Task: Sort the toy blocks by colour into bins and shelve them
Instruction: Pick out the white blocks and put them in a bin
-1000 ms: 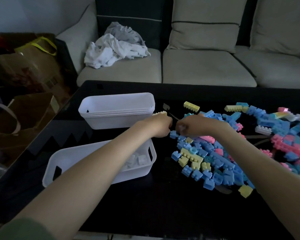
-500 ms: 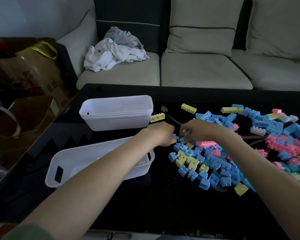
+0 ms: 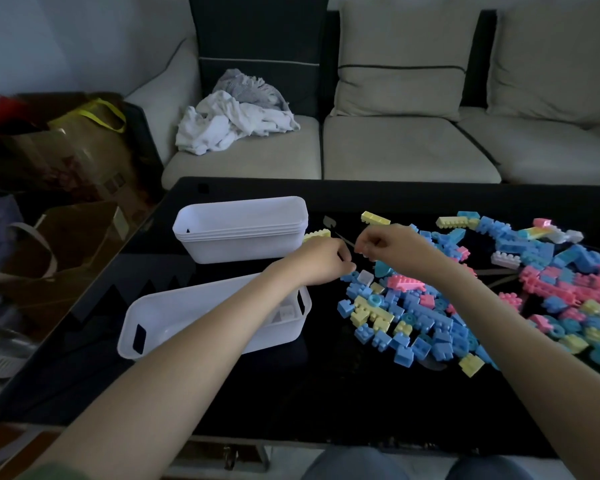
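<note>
A person's left hand (image 3: pixel 321 261) and right hand (image 3: pixel 392 244) meet, fingers curled (whether either pinches a block cannot be told), at the left edge of the toy block pile (image 3: pixel 413 320) on a black table (image 3: pixel 291 393), just right of a white bin (image 3: pixel 167 317)

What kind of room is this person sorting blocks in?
Most likely a home living room: a beige cushioned fabric sofa stands behind a low glossy black coffee table, with crumpled white laundry on the sofa seat.
</note>
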The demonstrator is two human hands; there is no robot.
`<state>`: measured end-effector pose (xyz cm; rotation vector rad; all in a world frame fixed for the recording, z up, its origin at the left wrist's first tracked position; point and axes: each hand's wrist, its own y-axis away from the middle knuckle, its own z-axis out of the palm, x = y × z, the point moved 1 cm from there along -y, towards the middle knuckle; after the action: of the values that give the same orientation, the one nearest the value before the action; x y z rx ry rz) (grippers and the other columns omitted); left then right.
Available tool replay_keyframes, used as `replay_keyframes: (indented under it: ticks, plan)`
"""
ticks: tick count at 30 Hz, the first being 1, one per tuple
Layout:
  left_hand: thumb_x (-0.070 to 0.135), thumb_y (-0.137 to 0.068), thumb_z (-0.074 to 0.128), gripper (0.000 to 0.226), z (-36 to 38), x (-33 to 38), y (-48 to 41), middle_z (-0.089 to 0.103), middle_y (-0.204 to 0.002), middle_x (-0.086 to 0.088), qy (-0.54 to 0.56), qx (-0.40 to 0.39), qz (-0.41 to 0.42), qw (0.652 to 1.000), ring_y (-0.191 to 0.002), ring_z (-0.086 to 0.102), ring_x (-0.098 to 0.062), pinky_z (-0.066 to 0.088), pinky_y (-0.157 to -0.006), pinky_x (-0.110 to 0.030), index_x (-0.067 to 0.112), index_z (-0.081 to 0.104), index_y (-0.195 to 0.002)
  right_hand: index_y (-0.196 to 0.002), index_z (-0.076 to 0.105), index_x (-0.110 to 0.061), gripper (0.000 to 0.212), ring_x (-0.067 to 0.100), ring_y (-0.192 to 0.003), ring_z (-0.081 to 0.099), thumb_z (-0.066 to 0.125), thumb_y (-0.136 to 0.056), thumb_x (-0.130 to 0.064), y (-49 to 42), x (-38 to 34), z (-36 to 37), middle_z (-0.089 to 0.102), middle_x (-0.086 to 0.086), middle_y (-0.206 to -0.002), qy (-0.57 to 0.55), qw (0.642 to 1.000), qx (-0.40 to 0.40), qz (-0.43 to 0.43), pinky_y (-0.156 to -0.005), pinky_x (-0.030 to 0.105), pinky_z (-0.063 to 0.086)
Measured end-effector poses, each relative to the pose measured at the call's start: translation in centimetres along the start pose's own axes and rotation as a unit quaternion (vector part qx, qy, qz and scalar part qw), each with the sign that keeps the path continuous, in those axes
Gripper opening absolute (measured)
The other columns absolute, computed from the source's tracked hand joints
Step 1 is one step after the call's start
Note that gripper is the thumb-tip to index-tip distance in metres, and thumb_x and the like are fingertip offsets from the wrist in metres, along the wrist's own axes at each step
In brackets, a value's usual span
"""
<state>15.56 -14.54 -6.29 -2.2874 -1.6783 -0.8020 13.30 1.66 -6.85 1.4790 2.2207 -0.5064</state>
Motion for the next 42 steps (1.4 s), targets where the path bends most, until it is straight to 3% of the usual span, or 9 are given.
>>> replay_keyframes:
  ticks: [6,11,16,24,27,32,36,40,42]
  plan:
    - [0.021,-0.096,0.051,0.027,-0.6,-0.3,1.8,0.055,-0.095,0.005,-0.004,0.013,0.015,1.0,-0.092,0.056,-0.012,0.044,-0.077,-0.024,0.013,0.059,-0.121,-0.106,0.06,-0.022,0.019,0.018,-0.1,0.054,0.059,-0.087,-0.027,0.7,0.7,2.7,0.048,-0.004,-0.105,0.149,0.984,-0.096,0.027,-0.092,0.037,0.043]
    - [0.013,-0.098,0.045,0.023,-1.0,-1.3,4.0,0.067,-0.108,0.001,0.082,0.123,0.058,0.987,-0.1,0.062,-0.009,0.05,-0.088,-0.025,0.017,0.063,-0.112,-0.105,0.06,-0.018,0.017,0.016,-0.095,0.053,0.057,-0.089,-0.022,1.2,-0.1,2.3,0.051,0.001,-0.109,0.099,0.994,-0.05,0.009,-0.077,0.023,0.039]
    - [0.025,-0.097,0.049,0.016,-2.3,-2.8,6.2,0.07,-0.093,0.002,0.186,0.164,0.019,0.969,-0.086,0.066,-0.014,0.053,-0.087,-0.033,0.017,0.063,-0.1,-0.106,0.062,-0.015,0.018,0.012,-0.092,0.057,0.059,-0.089,-0.021,2.2,-5.2,1.2,0.056,0.0,-0.108,-0.011,0.993,0.087,-0.08,-0.071,0.011,0.042]
    - [0.017,-0.089,0.065,0.028,-4.5,-5.7,10.8,0.07,-0.094,-0.013,0.425,0.102,-0.062,0.897,-0.087,0.069,-0.019,0.056,-0.086,-0.031,0.001,0.058,-0.111,-0.104,0.058,-0.02,0.025,0.003,-0.087,0.056,0.07,-0.082,-0.02,2.1,-11.8,4.5,0.051,-0.006,-0.104,-0.137,0.978,0.008,-0.157,-0.076,0.003,0.042]
    - [0.013,-0.086,0.068,0.026,-5.3,-7.4,12.5,0.066,-0.093,-0.007,0.365,0.093,-0.102,0.921,-0.087,0.066,-0.016,0.056,-0.087,-0.03,0.005,0.06,-0.109,-0.112,0.055,-0.026,0.03,0.005,-0.092,0.058,0.068,-0.084,-0.026,1.8,-12.0,5.3,0.053,-0.006,-0.113,-0.136,0.979,-0.03,-0.148,-0.074,0.008,0.043]
    - [0.034,-0.087,0.065,0.03,-6.9,-8.4,13.2,0.062,-0.109,0.007,0.018,0.005,-0.164,0.986,-0.1,0.06,-0.008,0.05,-0.091,-0.027,0.022,0.06,-0.114,-0.146,0.021,-0.041,0.06,0.008,-0.112,0.047,0.049,-0.096,-0.023,2.4,-10.4,6.5,0.045,-0.011,-0.138,-0.01,0.975,-0.171,-0.143,-0.099,0.025,0.033]
    - [0.039,-0.092,0.056,0.025,-7.3,-4.8,10.2,0.065,-0.101,0.008,-0.024,0.072,-0.115,0.99,-0.092,0.061,-0.008,0.046,-0.074,-0.023,0.026,0.059,-0.112,-0.147,0.021,-0.036,0.059,0.015,-0.123,0.042,0.042,-0.097,-0.012,3.1,-8.3,4.1,0.046,-0.005,-0.139,0.025,0.988,-0.083,-0.129,-0.11,0.035,0.025]
    - [0.026,-0.095,0.054,0.042,-3.3,1.5,4.3,0.064,-0.117,-0.001,-0.065,0.072,-0.001,0.995,-0.104,0.059,-0.018,0.043,-0.084,-0.027,0.016,0.045,-0.135,-0.15,0.011,-0.027,0.071,0.016,-0.119,0.047,0.046,-0.094,-0.003,4.6,-2.4,0.8,0.044,0.003,-0.14,-0.055,0.997,-0.021,-0.04,-0.094,0.015,0.031]
    - [0.023,-0.095,0.053,0.047,-0.6,4.6,1.8,0.058,-0.126,-0.007,-0.074,0.05,0.057,0.994,-0.115,0.055,-0.023,0.043,-0.094,-0.031,0.011,0.04,-0.138,-0.151,0.009,-0.024,0.071,0.019,-0.125,0.044,0.045,-0.094,-0.001,5.4,1.0,-0.6,0.041,0.006,-0.143,-0.045,0.999,-0.003,0.006,-0.094,0.018,0.033]
